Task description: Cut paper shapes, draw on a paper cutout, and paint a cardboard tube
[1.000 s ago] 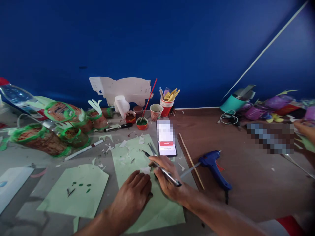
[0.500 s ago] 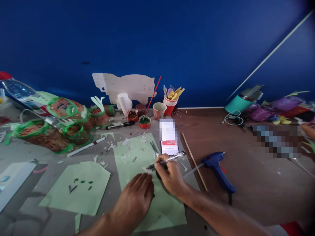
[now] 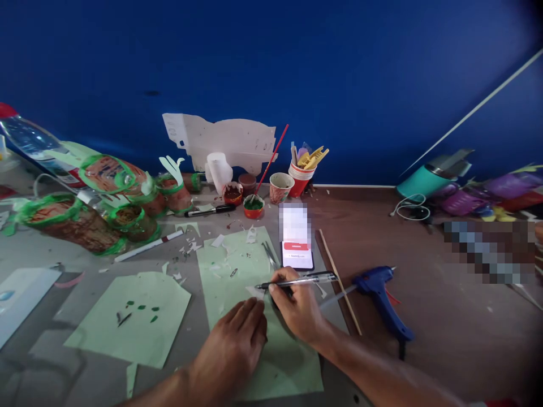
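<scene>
My right hand [image 3: 297,305] grips a clear-barrelled black pen [image 3: 309,278], its tip at a small white paper scrap [image 3: 254,292]. Beside it, my left hand [image 3: 237,339] lies flat with its fingertips at the scrap's near edge, fingers stretched out. Both hands rest over a pale green sheet [image 3: 292,367]. Silver scissor blades [image 3: 270,255] point away from under my right hand, which hides most of the handles. Small cut paper bits [image 3: 218,241] are strewn over the sheet's far part.
Ahead stand a phone [image 3: 297,260], paint cups [image 3: 253,207] and a red cup of tools [image 3: 300,183]. A blue glue gun [image 3: 386,294] and a wooden stick [image 3: 339,282] lie right. Painted containers [image 3: 76,226] and another green sheet [image 3: 165,333] sit left. A person's hand [image 3: 538,232] shows far right.
The pen has tilted closer to level in my right hand, its tip still by the scrap. My left hand stays nearly in place. The whole view has shifted slightly.
</scene>
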A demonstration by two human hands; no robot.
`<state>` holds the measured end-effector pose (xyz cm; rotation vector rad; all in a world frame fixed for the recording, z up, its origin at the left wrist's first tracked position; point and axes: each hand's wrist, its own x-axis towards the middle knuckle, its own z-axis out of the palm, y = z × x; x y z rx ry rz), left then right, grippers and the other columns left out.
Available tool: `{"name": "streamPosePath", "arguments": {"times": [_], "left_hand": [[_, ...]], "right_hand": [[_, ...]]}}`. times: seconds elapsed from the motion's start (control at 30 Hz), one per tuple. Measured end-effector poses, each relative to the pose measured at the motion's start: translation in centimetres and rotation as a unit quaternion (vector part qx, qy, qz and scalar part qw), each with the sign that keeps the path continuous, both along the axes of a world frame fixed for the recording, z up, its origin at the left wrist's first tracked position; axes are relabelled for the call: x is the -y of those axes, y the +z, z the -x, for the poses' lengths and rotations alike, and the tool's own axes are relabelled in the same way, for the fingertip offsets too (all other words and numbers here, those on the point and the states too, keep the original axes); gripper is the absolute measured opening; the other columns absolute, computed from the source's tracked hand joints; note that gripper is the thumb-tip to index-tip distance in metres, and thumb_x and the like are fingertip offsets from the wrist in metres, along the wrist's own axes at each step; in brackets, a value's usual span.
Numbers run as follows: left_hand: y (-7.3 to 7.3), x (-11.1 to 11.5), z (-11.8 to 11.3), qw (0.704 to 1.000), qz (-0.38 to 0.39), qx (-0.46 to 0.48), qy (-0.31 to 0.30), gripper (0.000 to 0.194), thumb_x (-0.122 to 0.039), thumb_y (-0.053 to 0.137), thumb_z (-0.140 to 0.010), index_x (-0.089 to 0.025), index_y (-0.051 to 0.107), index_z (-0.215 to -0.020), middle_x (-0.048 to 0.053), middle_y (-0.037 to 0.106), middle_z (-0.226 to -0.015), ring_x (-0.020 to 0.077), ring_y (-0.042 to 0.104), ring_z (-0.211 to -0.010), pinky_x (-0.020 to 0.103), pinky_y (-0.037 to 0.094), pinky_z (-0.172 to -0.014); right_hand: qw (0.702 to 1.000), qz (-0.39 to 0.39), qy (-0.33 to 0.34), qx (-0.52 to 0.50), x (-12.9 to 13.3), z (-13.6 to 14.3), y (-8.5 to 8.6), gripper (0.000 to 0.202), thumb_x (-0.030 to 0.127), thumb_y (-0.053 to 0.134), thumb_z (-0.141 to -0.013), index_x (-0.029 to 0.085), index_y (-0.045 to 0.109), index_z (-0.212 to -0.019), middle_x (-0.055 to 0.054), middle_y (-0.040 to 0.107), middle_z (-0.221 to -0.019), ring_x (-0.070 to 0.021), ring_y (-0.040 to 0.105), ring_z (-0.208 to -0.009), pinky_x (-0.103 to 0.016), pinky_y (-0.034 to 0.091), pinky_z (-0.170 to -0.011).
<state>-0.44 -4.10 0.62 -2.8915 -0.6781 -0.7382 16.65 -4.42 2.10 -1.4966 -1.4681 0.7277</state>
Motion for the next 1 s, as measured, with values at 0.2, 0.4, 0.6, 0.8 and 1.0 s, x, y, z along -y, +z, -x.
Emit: {"name": "streamPosePath", "arguments": {"times": [0.2, 0.4, 0.6, 0.8, 1.0], "left_hand": [[-0.23, 0.1, 0.07, 1.0, 0.011, 0.005, 0.004, 0.022, -0.009, 0.044, -0.088, -0.01, 0.066, -0.092, 0.011, 0.069, -0.102, 0.0244, 0.064, -0.097, 0.036, 0.055, -0.082], [-0.39, 0.03, 0.14, 1.0, 0.004, 0.001, -0.003, 0.024, -0.01, 0.042, -0.089, -0.009, 0.065, -0.094, 0.012, 0.069, -0.101, 0.0239, 0.063, -0.097, 0.036, 0.055, -0.082], [-0.35, 0.06, 0.13, 1.0, 0.008, -0.01, -0.002, 0.024, -0.009, 0.043, -0.089, -0.009, 0.066, -0.095, 0.013, 0.068, -0.103, 0.0244, 0.063, -0.1, 0.036, 0.055, -0.083], [-0.49, 0.13, 0.08, 1.0, 0.015, -0.002, 0.001, 0.021, -0.009, 0.045, -0.088, -0.01, 0.065, -0.096, 0.012, 0.068, -0.102, 0.0241, 0.063, -0.1, 0.036, 0.055, -0.083], [-0.39, 0.07, 0.19, 1.0, 0.02, -0.011, -0.004, 0.022, -0.01, 0.044, -0.089, -0.01, 0.065, -0.098, 0.013, 0.067, -0.103, 0.0239, 0.062, -0.101, 0.036, 0.055, -0.083]], "right_hand": [[1.0, -0.013, 0.005, 0.02, -0.03, 0.03, -0.22, 0.009, 0.017, 0.047, -0.081, 0.019, 0.052, -0.073, 0.002, 0.052, -0.064, -0.0128, 0.05, -0.061, -0.022, 0.039, -0.058], [0.999, -0.014, 0.016, 0.024, -0.09, 0.12, -0.41, 0.009, 0.016, 0.047, -0.08, 0.019, 0.053, -0.075, 0.001, 0.055, -0.068, -0.0138, 0.052, -0.065, -0.023, 0.041, -0.061], [0.999, -0.008, 0.021, 0.034, -0.05, 0.17, -0.59, 0.008, 0.017, 0.048, -0.081, 0.019, 0.055, -0.077, -0.001, 0.059, -0.071, -0.0153, 0.055, -0.068, -0.025, 0.042, -0.064], [0.999, -0.003, 0.03, 0.04, 0.04, 0.07, -0.8, 0.007, 0.018, 0.048, -0.082, 0.019, 0.055, -0.078, -0.001, 0.059, -0.072, -0.0159, 0.055, -0.07, -0.026, 0.043, -0.066], [0.998, 0.008, 0.035, 0.046, 0.01, 0.18, -0.87, 0.007, 0.019, 0.049, -0.082, 0.019, 0.055, -0.078, -0.002, 0.059, -0.072, -0.0167, 0.056, -0.072, -0.026, 0.043, -0.066]]}}
